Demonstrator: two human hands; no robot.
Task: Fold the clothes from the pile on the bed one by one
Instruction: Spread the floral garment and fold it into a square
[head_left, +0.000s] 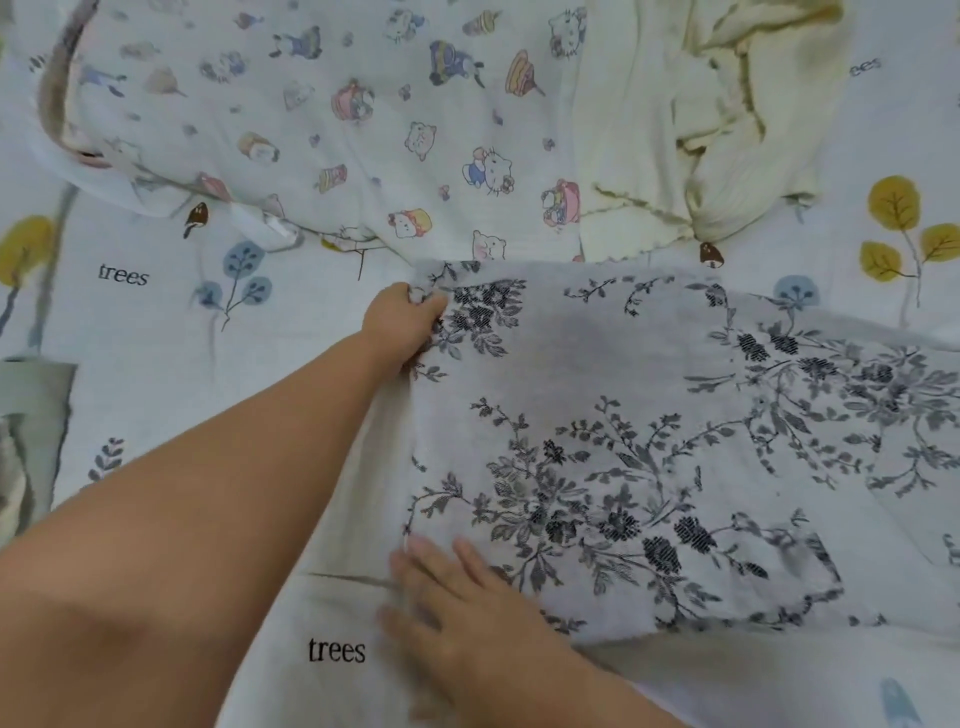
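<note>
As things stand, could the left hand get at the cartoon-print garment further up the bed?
Probably yes. The left hand grips the far corner of the floral garment, just short of the cartoon-print garment. Nothing lies between them, but it would have to let go first.

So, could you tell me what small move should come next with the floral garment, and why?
Probably draw the left hand across to the right, folding over the corner it grips. The black-and-white floral garment lies spread on the tree-print bedsheet, and the right hand presses its near edge flat, steadying it.
</note>
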